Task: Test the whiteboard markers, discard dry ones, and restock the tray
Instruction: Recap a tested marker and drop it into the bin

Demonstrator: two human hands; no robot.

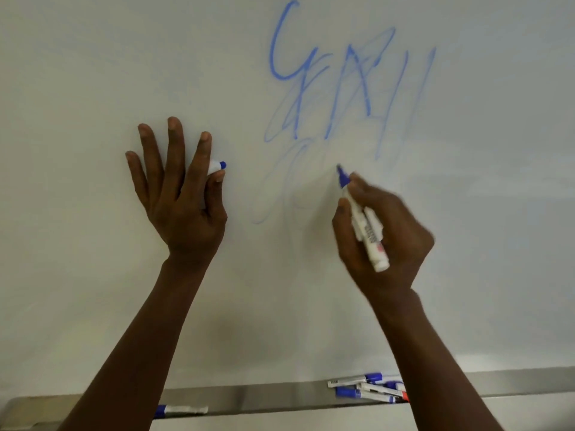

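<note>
My right hand (385, 234) grips an uncapped blue whiteboard marker (365, 225), its tip touching the whiteboard (124, 57) below blue scribbles (339, 85). The strokes near the tip are very faint. My left hand (177, 194) lies flat against the board with fingers spread, and it pinches the marker's white and blue cap (217, 167) between thumb and index finger. Along the bottom runs the metal tray (280, 396). In it lie a pile of several markers (370, 390) at the right and a single blue marker (180, 410) at the left.
One marker in the pile has a red end (404, 395). The rest of the board's surface is blank white.
</note>
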